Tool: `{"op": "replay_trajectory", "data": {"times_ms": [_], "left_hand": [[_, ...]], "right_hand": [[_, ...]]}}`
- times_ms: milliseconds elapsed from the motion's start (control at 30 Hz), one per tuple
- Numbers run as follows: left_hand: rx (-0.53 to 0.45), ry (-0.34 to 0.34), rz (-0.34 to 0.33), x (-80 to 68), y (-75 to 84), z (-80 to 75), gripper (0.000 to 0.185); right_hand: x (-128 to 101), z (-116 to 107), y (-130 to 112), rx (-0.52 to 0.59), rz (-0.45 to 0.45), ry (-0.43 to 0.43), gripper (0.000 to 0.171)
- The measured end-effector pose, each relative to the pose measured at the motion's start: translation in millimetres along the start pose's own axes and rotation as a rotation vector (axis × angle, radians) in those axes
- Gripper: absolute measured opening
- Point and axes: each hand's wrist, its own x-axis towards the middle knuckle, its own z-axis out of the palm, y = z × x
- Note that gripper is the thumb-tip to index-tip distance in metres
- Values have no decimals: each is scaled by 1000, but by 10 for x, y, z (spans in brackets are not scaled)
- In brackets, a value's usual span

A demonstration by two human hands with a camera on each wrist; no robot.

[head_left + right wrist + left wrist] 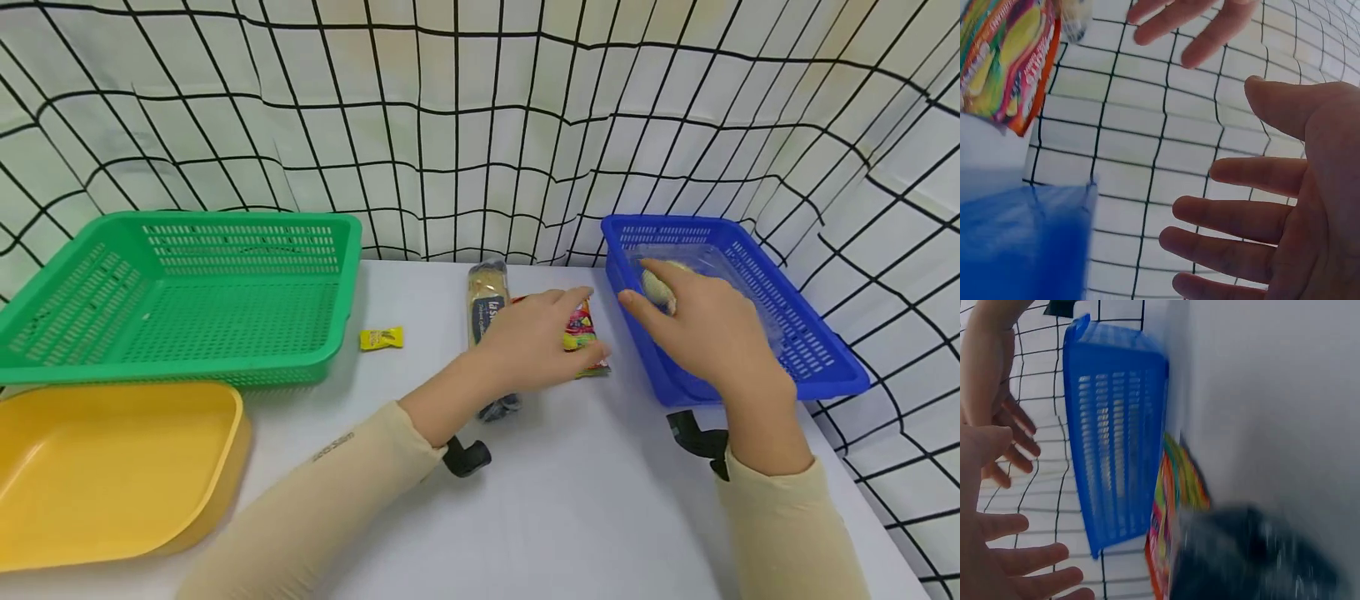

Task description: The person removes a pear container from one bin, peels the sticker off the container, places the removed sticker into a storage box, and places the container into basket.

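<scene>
My left hand hovers with straight, spread fingers above a red, colourful packet, partly hiding it. Beneath that hand and wrist lies a long clear packet with golden contents and a dark label. Over the blue basket is my right hand, its fingers extended and nothing in its grasp. A pale item in clear plastic lies inside the basket, half covered by this hand. Both wrist views show loose fingers, the left hand's fingers and the right hand's fingers alike.
At the left stands a green basket, with a yellow tray in front of it. A small yellow wrapped sweet lies on the white table. Black wire mesh rises behind and along the right side.
</scene>
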Motion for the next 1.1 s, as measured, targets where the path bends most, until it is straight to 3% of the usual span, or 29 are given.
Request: {"op": "replay_trajectory", "data": {"times_ms": [300, 467, 567, 667, 800, 933, 1100], "left_hand": [[-155, -21, 57, 264, 382, 475, 87], [-218, -16, 43, 320, 409, 637, 89], [-220, 6, 39, 351, 399, 709, 89], [-289, 17, 40, 371, 395, 773, 88], [-396, 31, 58, 389, 419, 843, 86], [-420, 58, 64, 416, 448, 882, 84], [-479, 68, 29, 437, 431, 901, 82]], "right_hand": [[-22, -237, 567, 136, 152, 61, 81], [-21, -284, 876, 242, 267, 99, 81], [-29, -285, 1029, 342, 323, 131, 82], [-38, -273, 1166, 461, 349, 144, 83], [-29, -236, 1330, 573, 356, 87, 84], [-11, -172, 1480, 616, 357, 5, 83], [4, -44, 1618, 553, 389, -49, 74]]}}
